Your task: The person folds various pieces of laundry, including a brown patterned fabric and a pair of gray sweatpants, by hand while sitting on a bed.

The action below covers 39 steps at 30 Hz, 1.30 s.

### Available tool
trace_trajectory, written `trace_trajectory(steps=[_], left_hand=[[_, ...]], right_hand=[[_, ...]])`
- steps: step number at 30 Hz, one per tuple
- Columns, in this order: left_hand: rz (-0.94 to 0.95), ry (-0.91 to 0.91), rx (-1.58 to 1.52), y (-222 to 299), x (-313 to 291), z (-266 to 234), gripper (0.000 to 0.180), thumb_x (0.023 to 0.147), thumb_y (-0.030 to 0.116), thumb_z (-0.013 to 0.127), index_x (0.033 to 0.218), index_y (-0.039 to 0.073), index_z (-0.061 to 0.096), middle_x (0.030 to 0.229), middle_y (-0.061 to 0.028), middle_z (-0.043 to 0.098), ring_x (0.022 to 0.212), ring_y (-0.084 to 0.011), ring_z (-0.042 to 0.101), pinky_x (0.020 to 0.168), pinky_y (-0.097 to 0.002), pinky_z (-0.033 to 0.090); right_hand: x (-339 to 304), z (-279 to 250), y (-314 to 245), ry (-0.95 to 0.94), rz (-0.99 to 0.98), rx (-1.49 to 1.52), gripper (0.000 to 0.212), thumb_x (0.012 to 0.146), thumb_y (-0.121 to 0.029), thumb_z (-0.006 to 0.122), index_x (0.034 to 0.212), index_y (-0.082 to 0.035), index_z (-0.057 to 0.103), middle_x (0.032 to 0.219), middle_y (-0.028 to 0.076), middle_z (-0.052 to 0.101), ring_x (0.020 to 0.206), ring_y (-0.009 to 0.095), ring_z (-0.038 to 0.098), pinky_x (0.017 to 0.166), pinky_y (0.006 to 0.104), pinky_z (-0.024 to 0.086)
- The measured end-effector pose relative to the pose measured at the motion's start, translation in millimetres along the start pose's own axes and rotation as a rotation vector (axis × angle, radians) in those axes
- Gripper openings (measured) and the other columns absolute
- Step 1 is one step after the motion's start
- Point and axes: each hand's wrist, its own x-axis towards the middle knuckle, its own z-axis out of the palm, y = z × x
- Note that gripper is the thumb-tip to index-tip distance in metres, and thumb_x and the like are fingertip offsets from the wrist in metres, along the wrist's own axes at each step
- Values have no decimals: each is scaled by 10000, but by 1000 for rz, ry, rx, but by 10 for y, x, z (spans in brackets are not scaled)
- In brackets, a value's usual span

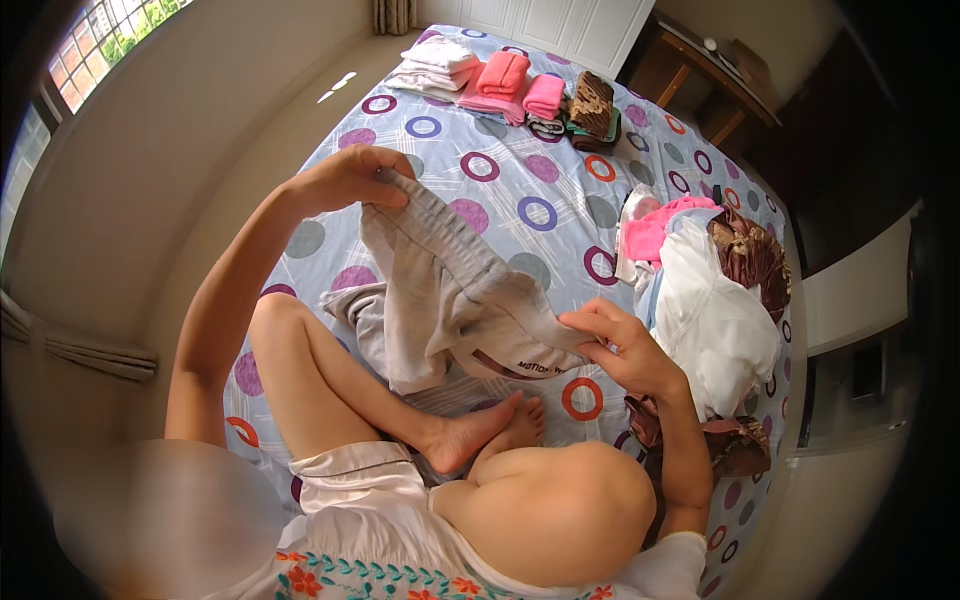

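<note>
Nearest: embroidered top (385, 583), then bent legs (345, 375). Pinched at both waistband (455, 250) ends by left grip (350, 180) and right grip (635, 350), hanging over the bedsheet (560, 200): grey garment (415, 295). Could slip from fingertips (585, 321) through uneven tugging, or crease if set down bunched up.

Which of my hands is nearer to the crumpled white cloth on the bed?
Your right hand: it grips one end of the grey waistband, just left of the crumpled white cloth; your left hand holds the other end, farther off to the upper left.
</note>
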Motion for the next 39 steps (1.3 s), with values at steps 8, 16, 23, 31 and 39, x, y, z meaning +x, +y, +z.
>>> trace_trajectory(steps=[8, 16, 23, 31, 39], left_hand=[[67, 15, 105, 407, -87, -212, 236, 763, 162, 633, 961, 48, 576, 831, 14, 555, 784, -59, 483, 734, -211, 401], [135, 1, 193, 762, -126, -210, 206, 714, 67, 642, 910, 36, 585, 805, -10, 572, 768, -65, 506, 668, -253, 429], [43, -321, 614, 334, -279, 4, 265, 676, 95, 650, 932, 41, 611, 834, -68, 564, 779, -209, 541, 666, -307, 431], [199, 84, 1041, 423, 266, -164, 120, 632, 64, 556, 726, -6, 584, 833, -133, 547, 815, -288, 546, 690, -370, 443], [174, 1107, 1227, 1489, 1067, -879, 129, 668, 74, 515, 751, 35, 606, 806, -138, 594, 770, -315, 575, 657, -412, 458]], right_hand=[[122, 197, 31, 67, -95, -320, 274, 750, 31, 541, 1006, -58, 584, 980, 106, 487, 692, 216, 549, 612, 300, 451], [264, 368, 268, 120, 36, -119, 203, 679, -71, 669, 848, -4, 576, 813, 91, 505, 669, 217, 523, 581, 301, 435], [203, -434, 17, 268, -65, -215, 103, 645, 59, 585, 708, -7, 535, 663, 50, 478, 603, 146, 459, 546, 261, 368], [308, -950, -31, 89, -58, -302, 162, 645, 67, 560, 776, -15, 606, 701, 57, 535, 657, 144, 517, 593, 261, 406], [1112, -2121, -851, 890, -397, -1260, 221, 673, 40, 502, 870, -12, 588, 906, 132, 583, 821, 309, 569, 711, 342, 457]])
